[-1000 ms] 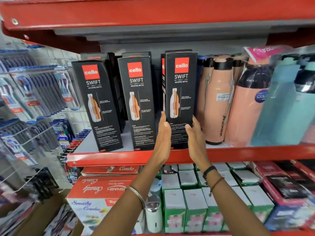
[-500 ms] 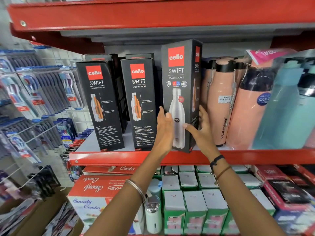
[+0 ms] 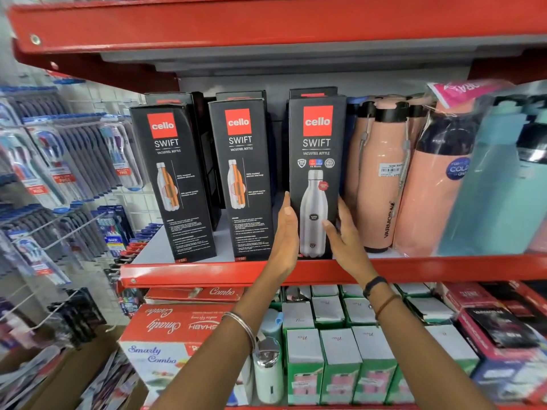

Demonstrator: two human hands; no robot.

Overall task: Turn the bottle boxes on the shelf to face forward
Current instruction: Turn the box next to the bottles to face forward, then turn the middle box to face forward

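Observation:
Three black Cello Swift bottle boxes stand in the front row on the red shelf. The right box shows its front face with the whole steel bottle picture and stands upright on the shelf. The left box and the middle box show a side panel with a cut-away bottle and text. More black boxes stand behind them. My left hand lies flat against the right box's left side, and my right hand presses its right side, thumb on the front face.
Peach bottles stand right beside the right box, with teal wrapped bottles farther right. Toothbrush packs hang on a rack at the left. The shelf below holds green-and-white boxes and a red combo carton. A red shelf overhangs above.
The right box was lifted and turned between my hands, then came down; it stands on the shelf showing its front face instead of the side panel.

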